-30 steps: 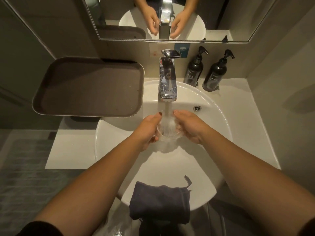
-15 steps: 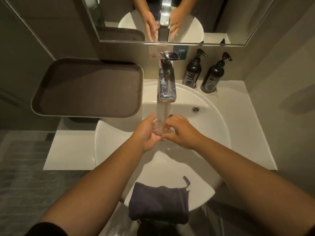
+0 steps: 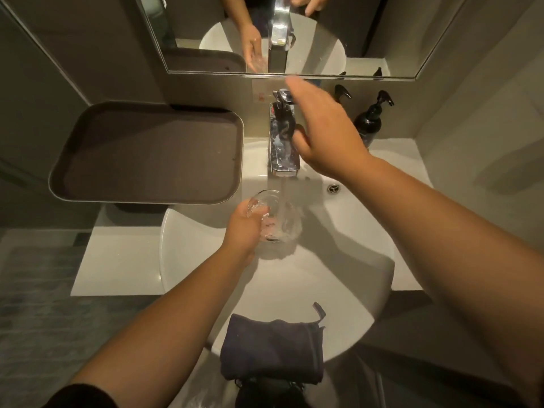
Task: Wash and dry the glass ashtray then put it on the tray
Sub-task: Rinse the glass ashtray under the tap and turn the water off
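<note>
My left hand (image 3: 245,225) grips the clear glass ashtray (image 3: 275,214) over the white basin (image 3: 347,260), right under the water running from the chrome tap (image 3: 282,142). My right hand (image 3: 323,134) is raised beside the tap, fingers spread near its top lever, holding nothing. The brown tray (image 3: 147,151) lies to the left of the tap, with nothing on it. A dark folded cloth (image 3: 272,348) hangs over the basin's near rim.
Two dark pump bottles (image 3: 369,119) stand behind my right hand on the white counter (image 3: 117,260). A mirror (image 3: 294,33) runs along the wall above. Grey walls close in on both sides.
My right hand has let go of the ashtray and risen to the tap's lever. The left hand alone now holds the ashtray under the stream.
</note>
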`<state>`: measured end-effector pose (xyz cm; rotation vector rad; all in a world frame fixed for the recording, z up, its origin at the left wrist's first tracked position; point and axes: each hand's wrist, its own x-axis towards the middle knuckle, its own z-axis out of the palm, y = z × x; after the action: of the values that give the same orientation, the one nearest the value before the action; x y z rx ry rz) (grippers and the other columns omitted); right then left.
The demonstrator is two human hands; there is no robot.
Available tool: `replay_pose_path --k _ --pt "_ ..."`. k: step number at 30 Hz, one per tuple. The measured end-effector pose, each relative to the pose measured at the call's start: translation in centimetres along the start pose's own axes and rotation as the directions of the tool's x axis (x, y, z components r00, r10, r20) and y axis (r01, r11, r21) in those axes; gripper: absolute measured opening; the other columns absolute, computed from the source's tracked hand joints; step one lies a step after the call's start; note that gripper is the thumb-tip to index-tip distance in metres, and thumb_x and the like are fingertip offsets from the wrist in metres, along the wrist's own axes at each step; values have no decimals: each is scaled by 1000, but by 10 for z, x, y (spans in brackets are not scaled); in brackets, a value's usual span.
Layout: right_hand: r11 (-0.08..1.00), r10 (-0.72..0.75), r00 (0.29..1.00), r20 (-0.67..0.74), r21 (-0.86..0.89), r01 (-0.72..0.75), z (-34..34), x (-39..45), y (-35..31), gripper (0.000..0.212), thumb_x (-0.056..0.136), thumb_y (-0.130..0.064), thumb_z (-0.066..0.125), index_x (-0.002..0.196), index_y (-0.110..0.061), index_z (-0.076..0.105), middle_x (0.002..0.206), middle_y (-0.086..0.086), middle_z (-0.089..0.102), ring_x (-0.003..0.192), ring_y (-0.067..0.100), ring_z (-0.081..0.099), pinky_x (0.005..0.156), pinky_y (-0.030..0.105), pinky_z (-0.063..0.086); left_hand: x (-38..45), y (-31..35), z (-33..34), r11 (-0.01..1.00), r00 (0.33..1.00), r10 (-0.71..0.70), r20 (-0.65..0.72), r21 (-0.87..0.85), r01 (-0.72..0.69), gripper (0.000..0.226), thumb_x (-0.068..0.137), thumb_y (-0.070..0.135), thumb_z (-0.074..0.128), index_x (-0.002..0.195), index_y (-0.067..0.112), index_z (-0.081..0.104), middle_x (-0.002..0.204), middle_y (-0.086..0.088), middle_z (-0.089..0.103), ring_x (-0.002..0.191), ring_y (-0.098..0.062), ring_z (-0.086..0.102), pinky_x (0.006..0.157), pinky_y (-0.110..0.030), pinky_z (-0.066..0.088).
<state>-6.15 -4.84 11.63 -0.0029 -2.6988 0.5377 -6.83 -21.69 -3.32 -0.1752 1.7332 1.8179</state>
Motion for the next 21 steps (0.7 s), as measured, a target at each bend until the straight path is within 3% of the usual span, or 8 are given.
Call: replay_pose_path --k 4,8,10,12,14,16,18,21 --pt "988 -103 994 39 -112 107 2 6 3 49 82 -5 57 131 -8 51 131 13 57 119 34 53 98 50 44 -1 -4 -6 1000 999 -21 48 -9 21 16 91 1 49 98 5 62 77 -13 53 62 -21 49 49 -25 46" --pt "979 -114 991 74 -158 125 15 -22 4 65 76 12 53 139 -4 44 146 17 45 136 36 40 106 50 37 -6 0 -7 997 992 -42 121 -64 50 16 93 1 46 95 16 51 77 -9 42 63 -20 43 46 -22 39" --pt "983 -71 995 74 -161 82 16 -28 2 69 78 10 55 143 -5 40 151 15 39 141 33 33 109 50 31 -9 0 -7 999 995 -22 100 31 19 11 95 9 48 100 17 54 83 -5 51 70 -22 53 52 -23 47" --pt "985 -49 994 93 -158 64 14 -29 2 70 81 4 58 146 -9 35 154 12 34 143 31 28 113 50 27 -12 -2 -10 951 992 102 68 284 -117 18 94 20 49 108 27 58 99 -1 66 84 -19 66 73 -36 57" --pt "985 -38 991 125 -162 58 13 -28 5 72 83 -1 57 149 -11 30 157 10 29 145 31 25 115 50 27 -16 -2 -14 786 957 247 150 547 -289 23 95 25 47 113 34 57 110 1 69 98 -21 67 86 -41 54" --pt "987 -22 991 132 -156 43 14 -31 6 72 84 -3 52 150 -10 26 158 11 26 146 32 23 115 50 26 -19 -2 -17 577 893 377 247 691 -435 34 96 11 47 127 22 56 116 -3 69 103 -24 64 81 -31 47" --pt "995 11 997 81 -104 -2 16 -38 6 70 85 -3 48 151 -8 25 158 12 25 146 31 22 116 47 25 -23 0 -18 408 803 483 349 721 -559 42 92 0 47 130 16 55 120 -6 67 103 -28 62 77 -30 43" --pt "984 168 985 -30 62 -166 20 -55 8 66 87 -4 46 150 -5 26 158 13 24 146 26 22 118 34 20 -28 2 -23 210 715 525 462 743 -635 50 87 -3 50 133 17 54 125 -7 63 101 -34 61 73 -36 45"
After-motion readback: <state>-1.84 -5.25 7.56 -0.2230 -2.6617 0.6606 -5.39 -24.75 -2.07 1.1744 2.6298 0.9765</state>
